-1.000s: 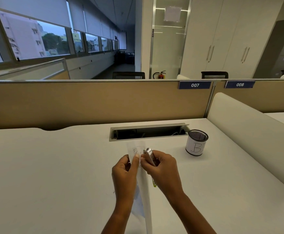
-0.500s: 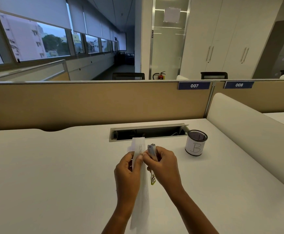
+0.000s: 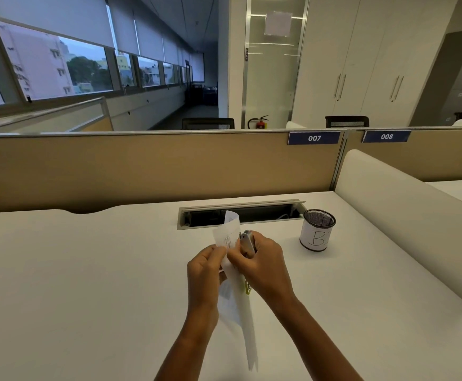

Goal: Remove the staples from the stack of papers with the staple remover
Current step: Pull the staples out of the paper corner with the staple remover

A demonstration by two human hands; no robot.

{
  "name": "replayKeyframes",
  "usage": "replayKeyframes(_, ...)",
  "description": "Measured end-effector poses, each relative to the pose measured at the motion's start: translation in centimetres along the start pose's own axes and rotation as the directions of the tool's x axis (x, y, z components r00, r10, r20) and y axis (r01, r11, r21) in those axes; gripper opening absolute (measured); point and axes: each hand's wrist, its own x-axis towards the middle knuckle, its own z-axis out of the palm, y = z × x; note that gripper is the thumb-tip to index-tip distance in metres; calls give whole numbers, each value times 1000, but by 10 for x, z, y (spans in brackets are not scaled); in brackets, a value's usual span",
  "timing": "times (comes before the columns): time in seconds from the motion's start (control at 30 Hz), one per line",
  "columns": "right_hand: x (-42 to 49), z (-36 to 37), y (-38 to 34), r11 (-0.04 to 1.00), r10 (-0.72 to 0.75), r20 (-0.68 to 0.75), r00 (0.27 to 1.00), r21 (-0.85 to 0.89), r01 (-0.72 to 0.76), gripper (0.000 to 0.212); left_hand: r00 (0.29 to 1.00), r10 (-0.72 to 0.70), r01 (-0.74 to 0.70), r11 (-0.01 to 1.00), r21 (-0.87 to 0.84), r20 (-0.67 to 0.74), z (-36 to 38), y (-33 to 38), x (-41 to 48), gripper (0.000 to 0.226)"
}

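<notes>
The person is holding the stack of papers [image 3: 231,234] up off the white surface [image 3: 86,270], near its middle and just on the near side of the open cable tray [image 3: 265,213]. The left hand [image 3: 205,266] is pinching the sheets at their left edge, its grip closed on the paper between thumb and fingertips. The long lower end of the stack is hanging down between the forearms. The right hand [image 3: 264,265] is wrapping its grip around the staple remover [image 3: 247,242], a small metal tool poking up above the knuckles, while its thumb is pressing against the papers just beside the left thumb. A yellow-green tag [image 3: 248,289] is dangling under the right palm. I cannot tell whether the tool's tip is touching a staple, as the staple itself is too small to make out.

The step in hand appears to be working the remover under a staple near the upper part of the stack. To do it well, the left hand should be pulling the paper taut and flat close to the staple, so the sheets are not buckling as the tool is pushing in. The remover should be sliding under the staple's crown rather than digging into the paper, then levering up gently, since a sharp tug risks tearing the thin sheets. A mesh cup [image 3: 317,229] marked B is standing to the right, well apart from the hands.
</notes>
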Motion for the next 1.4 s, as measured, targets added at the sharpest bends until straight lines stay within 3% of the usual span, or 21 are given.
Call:
replayKeyframes(0.1, -2, 1, 1, 990, -81, 12, 997, -116, 82, 23, 996, -91, 91, 996, 4, 19, -1, 1, 5, 4)
replayKeyframes(0.2, -7, 3, 1, 969, -159, -3, 987, -193, 156, 28, 994, -107, 107, 994, 30, 8, -1, 1, 7, 8)
replayKeyframes(0.4, -14, 7, 4, 958, -221, -32, 975, -197, 210, 26, 980, -194, 196, 980, -45, 39, -1, 1, 9, 7)
replayKeyframes(0.57, -13, 8, 6, 998, -40, -67, 997, 42, 43, 17, 971, -205, 218, 970, -107, 127, -3, -3, 8, 23)
replayKeyframes(0.7, -11, 10, 12, 974, 100, -52, 994, 208, -87, 23, 969, -163, 178, 982, -69, 183, -3, -5, 4, 12)
replayKeyframes(0.77, -9, 12, 13, 910, 218, 33, 975, 355, -216, 11, 969, -169, 180, 982, -49, 183, -5, -5, 6, 10)
replayKeyframes(0.87, -8, 12, 15, 800, 346, 176, 922, 458, -388, 33, 970, -170, 177, 984, -29, 173, -8, -5, 11, 5)
replayKeyframes(0.93, -7, 5, 15, 849, 321, 206, 924, 370, -377, 10, 968, -176, 184, 982, -33, 179, -9, -6, 13, 6)
replayKeyframes(1.07, -7, -11, 12, 970, 137, 322, 937, 146, -192, 13, 971, -168, 175, 984, -29, 173, -10, -9, 13, 5)
replayKeyframes(1.2, -8, -20, 6, 999, 8, 237, 971, -42, 2, 12, 976, -155, 163, 986, -41, 150, -11, -9, 13, 8)
replayKeyframes(1.4, -7, -25, 1, 981, -64, 168, 984, -169, 93, 21, 984, -132, 135, 991, -19, 123, -10, -7, 12, 10)
